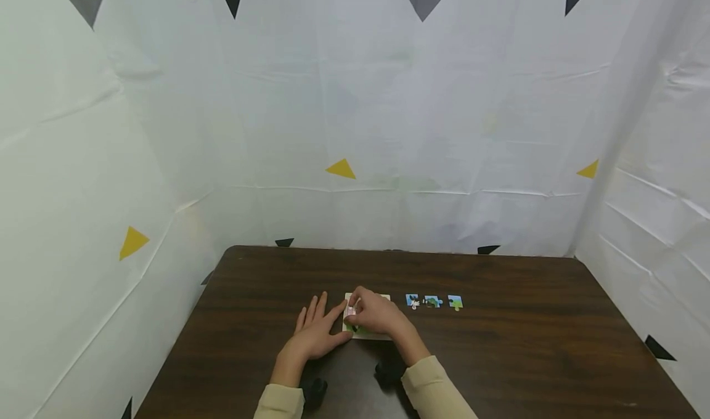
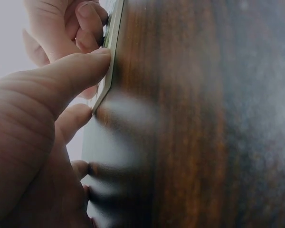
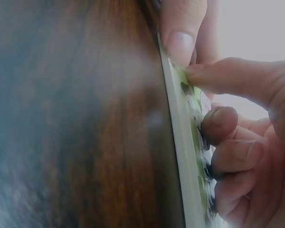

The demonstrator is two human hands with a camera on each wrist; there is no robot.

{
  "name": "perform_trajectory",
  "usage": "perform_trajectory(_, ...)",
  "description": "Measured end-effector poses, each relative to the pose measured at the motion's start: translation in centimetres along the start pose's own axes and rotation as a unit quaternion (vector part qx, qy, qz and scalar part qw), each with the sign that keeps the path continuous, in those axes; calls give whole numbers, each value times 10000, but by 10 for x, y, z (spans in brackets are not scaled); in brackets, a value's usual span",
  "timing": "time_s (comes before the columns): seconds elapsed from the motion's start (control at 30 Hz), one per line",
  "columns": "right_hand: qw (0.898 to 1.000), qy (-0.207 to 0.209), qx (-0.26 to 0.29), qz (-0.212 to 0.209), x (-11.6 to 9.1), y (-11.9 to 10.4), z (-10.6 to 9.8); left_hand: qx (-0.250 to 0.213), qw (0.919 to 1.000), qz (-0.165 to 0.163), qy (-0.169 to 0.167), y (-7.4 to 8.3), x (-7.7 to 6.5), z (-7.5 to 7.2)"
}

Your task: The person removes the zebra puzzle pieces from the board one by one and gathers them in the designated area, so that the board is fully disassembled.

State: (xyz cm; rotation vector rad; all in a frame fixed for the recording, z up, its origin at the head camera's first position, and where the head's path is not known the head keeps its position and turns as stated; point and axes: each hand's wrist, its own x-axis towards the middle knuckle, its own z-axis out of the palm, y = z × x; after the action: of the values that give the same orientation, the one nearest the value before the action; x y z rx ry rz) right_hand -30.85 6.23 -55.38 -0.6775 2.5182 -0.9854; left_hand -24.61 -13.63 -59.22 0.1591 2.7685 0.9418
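Observation:
A small jigsaw puzzle board (image 1: 373,337) with a pale rim lies on the table, its green printed picture partly covered by my hands. My left hand (image 1: 315,336) is spread flat at the board's left side. Its thumb (image 2: 88,64) presses the near rim and its index finger reaches the left edge. Above the board, my right hand (image 1: 379,314) pinches a pink-and-white puzzle piece (image 1: 351,311) between thumb and index finger at the left part of the picture. In the right wrist view its other fingers (image 3: 235,154) curl against the picture.
To the right of the board, three loose puzzle pieces lie in a row: a blue-and-white one (image 1: 412,300), a blue-and-green one (image 1: 432,301) and another (image 1: 455,302). The dark wooden table (image 1: 527,345) is backed by a white sheet (image 1: 388,111) with triangles.

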Motion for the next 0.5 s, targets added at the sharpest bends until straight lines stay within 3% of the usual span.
perform_trajectory(0.5,9999,130,-35,-104,0,0,1,-170,9998,80,-42,7,-6,-6)
